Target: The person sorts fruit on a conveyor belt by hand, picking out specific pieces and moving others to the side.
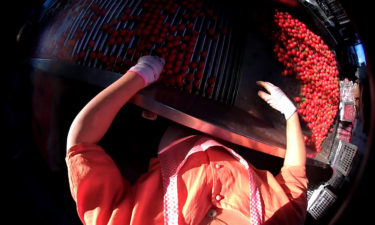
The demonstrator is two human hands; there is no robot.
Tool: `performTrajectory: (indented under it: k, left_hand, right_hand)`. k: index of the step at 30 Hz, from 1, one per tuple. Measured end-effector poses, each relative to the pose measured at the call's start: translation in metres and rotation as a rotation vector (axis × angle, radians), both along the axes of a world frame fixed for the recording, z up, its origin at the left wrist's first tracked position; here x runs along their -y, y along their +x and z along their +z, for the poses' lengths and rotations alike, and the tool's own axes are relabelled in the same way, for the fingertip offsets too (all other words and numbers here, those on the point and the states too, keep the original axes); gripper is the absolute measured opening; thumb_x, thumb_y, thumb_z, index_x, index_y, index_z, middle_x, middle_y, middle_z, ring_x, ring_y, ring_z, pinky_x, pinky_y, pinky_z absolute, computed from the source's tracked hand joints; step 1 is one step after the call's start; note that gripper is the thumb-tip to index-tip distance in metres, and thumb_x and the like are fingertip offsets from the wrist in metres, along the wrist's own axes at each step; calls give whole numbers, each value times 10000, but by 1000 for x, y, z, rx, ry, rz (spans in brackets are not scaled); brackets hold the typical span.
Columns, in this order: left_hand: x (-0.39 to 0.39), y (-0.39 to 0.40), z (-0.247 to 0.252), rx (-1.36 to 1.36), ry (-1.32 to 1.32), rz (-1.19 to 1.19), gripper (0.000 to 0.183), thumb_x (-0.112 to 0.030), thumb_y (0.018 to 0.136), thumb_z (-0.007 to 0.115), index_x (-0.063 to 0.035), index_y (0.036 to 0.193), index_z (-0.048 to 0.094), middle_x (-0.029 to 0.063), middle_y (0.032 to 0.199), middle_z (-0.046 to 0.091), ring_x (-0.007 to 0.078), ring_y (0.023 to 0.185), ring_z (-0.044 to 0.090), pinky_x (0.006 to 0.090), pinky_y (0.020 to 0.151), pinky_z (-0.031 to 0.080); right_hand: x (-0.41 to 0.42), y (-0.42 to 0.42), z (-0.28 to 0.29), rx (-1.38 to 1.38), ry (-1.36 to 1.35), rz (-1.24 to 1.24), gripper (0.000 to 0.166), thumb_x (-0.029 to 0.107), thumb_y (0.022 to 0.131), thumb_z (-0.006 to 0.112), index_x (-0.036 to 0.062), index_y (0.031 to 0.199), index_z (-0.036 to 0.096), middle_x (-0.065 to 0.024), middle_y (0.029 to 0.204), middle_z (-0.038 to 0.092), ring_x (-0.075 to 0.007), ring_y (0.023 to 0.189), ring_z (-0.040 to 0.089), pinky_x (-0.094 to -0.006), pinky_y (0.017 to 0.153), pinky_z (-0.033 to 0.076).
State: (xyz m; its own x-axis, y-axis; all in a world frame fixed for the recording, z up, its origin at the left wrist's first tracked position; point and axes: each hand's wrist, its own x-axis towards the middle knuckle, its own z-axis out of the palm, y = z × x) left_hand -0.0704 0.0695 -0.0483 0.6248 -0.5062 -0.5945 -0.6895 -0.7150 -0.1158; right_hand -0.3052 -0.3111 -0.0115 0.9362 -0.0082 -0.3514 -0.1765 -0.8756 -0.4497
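Note:
My left hand (pixel 148 68), in a white knit glove with a pink cuff, reaches over the near side of a roller conveyor (pixel 218 66). Its fingers are in shadow, so what they hold or touch is hidden. Red cherry tomatoes (pixel 175 53) lie on the dark rollers around it, in loose rows and clusters. My right hand (pixel 277 99), gloved the same way, is over the smooth metal tray (pixel 255 60) beside the rollers. Its fingers are apart, with nothing between them. A bright heap of small red tomatoes (pixel 315 66) lies just to its right.
A raised metal edge (pixel 205 123) runs between my body and the conveyor. Plastic crates (pixel 345 157) stand on the right beyond the tray, some lower down near my right elbow. More dark crates (pixel 328 2) are at the upper right. The left side is in deep shadow.

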Motion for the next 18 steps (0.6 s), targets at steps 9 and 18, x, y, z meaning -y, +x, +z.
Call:
performTrajectory:
  k: [9,18]
  left_hand:
    - [-13,53,5,162,-537,160,415,-262,834,606,-101,1208,531,157,1175,567,329,1057,573,414,894,470]
    - [27,71,-20,288,-109,4,395,-200,878,566,-144,1252,449,139,1242,526,318,1070,589,426,853,506]
  right_hand:
    - [5,1,0,-11,8,-20,458,265,913,551,10,1288,496,-184,1272,540,-306,1210,502,-358,1015,392]
    - [2,1,6,-9,-5,-35,447,252,913,547,13,1288,497,-182,1260,549,-300,1199,515,-356,1003,400]
